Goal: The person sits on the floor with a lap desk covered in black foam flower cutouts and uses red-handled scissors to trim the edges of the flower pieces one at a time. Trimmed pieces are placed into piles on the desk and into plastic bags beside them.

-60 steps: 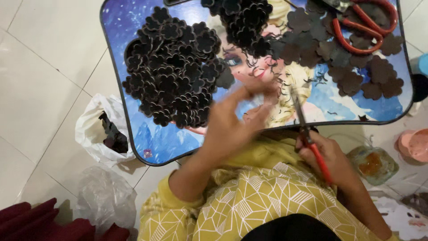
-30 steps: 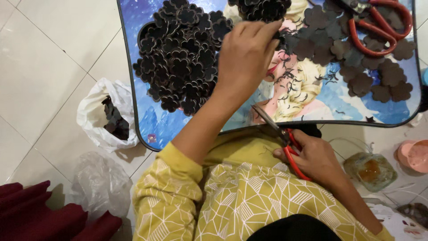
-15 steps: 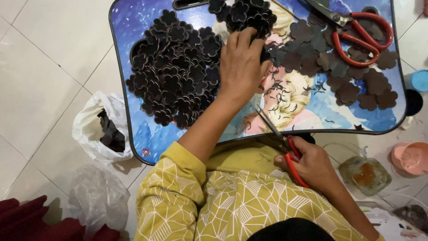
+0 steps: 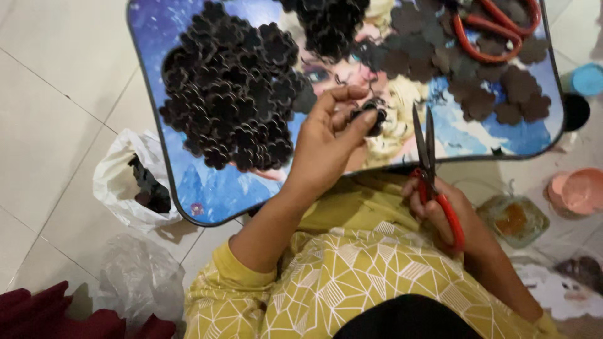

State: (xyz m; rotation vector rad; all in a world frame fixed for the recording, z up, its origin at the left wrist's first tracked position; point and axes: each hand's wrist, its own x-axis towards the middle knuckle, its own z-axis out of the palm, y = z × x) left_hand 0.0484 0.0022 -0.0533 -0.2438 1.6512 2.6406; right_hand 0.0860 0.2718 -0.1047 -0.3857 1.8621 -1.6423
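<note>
The left hand (image 4: 326, 141) pinches a dark flower cutout (image 4: 372, 116) above the bench (image 4: 195, 194), lifted clear of the pile (image 4: 229, 94) (likely for trimming). The right hand (image 4: 443, 207) grips red scissors (image 4: 430, 169), blades up, almost closed, just beside it.

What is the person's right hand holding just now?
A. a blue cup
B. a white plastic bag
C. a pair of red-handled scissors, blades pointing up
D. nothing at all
C: the right hand grips the pair of red-handled scissors, their dark blades pointing up toward the picture-printed lap table, while the left hand pinches a small dark flower-shaped cutout.
</note>
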